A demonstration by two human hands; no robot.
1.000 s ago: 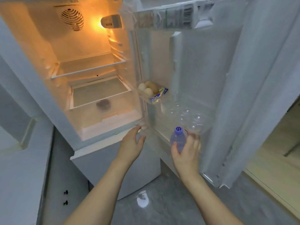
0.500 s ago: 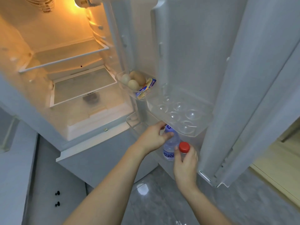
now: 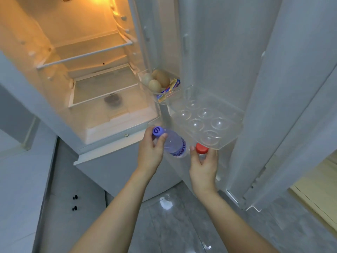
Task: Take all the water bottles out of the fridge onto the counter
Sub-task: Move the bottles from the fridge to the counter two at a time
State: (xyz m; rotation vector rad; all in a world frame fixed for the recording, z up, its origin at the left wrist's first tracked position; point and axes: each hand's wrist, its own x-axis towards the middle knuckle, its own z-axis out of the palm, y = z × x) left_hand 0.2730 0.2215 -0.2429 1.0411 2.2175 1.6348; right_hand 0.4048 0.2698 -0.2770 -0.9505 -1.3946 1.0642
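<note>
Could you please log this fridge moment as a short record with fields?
fridge door: open
left hand: grip on purple-cap bottle, tilted, lifted clear
right hand: grip on red-cap bottle, upright, under the egg tray
door bin: eggs and a yellow pack
shelves: no bottles visible
counter: cannot tell

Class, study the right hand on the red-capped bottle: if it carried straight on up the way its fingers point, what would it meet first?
Most likely the underside of the clear egg tray, directly above the right hand and red-capped bottle; depth is unclear.
</note>
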